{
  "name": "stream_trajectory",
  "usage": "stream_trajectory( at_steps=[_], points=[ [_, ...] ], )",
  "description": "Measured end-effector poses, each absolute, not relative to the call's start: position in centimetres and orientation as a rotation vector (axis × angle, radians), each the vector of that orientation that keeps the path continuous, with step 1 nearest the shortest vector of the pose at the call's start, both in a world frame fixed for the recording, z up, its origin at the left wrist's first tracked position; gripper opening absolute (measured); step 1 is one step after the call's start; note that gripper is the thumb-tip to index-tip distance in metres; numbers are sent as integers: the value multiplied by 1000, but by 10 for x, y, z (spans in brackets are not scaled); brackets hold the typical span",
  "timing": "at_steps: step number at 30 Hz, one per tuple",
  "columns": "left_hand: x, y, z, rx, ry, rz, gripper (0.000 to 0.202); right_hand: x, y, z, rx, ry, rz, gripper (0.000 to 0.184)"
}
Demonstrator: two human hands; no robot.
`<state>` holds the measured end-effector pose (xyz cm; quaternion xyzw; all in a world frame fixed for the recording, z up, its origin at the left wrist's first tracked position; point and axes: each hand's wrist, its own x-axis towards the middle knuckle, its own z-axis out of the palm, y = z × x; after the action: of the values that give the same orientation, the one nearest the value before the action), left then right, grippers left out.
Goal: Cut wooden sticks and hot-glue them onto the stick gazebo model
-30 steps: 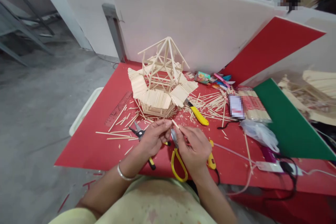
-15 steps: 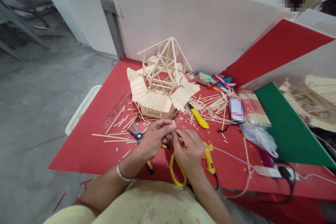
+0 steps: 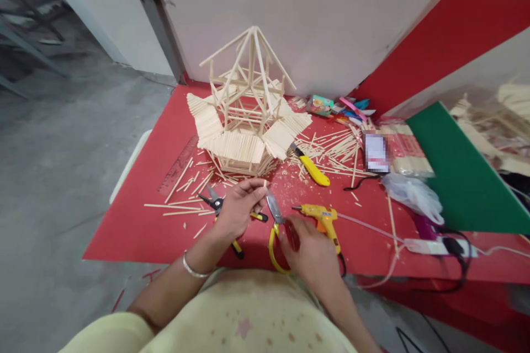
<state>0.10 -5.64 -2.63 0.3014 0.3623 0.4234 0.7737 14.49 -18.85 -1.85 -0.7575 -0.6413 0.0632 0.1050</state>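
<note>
My left hand (image 3: 240,207) is closed in a pinch on a short piece of wooden stick (image 3: 265,183), whose pale end shows above the fingertips. Just right of it, yellow-handled scissors (image 3: 274,207) lie on the red table. My right hand (image 3: 308,248) is over the scissors' handles, thumb and forefinger apart, with part of the handle hidden beneath it. Under my left hand lies a cutter with black and yellow handles (image 3: 216,203). Beyond both hands stands a model pavilion of sticks (image 3: 238,146), with an open frame roof and flat stick panels around it.
A yellow glue gun (image 3: 325,217) with its cord lies right of my right hand. Near the model are a yellow utility knife (image 3: 313,170), loose sticks (image 3: 331,154) and a clear ruler (image 3: 178,165). A plastic bag (image 3: 414,196) and a green board (image 3: 464,176) are farther right.
My right hand has left the left hand's fingertips and moved down and right to the scissors. The left hand keeps its pinch. The view has tilted down slightly.
</note>
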Motion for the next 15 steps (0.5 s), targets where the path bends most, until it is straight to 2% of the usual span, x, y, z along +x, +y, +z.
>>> stream_trajectory(
  at_steps=[3,8,13,15],
  points=[
    [-1,-62,-34,671,827,887,28,136,-201,-28,-2402,-1996,253,51],
    [-2,-70,-40,711,886,919,25,139,-207,-40,-2405,-1980,275,64],
    [-3,-77,-38,843,990,986,26,149,-211,-42,-2208,-1802,287,56],
    [-1,-82,-37,914,1051,962,27,149,-212,-36,-2064,-1752,320,59]
  ],
)
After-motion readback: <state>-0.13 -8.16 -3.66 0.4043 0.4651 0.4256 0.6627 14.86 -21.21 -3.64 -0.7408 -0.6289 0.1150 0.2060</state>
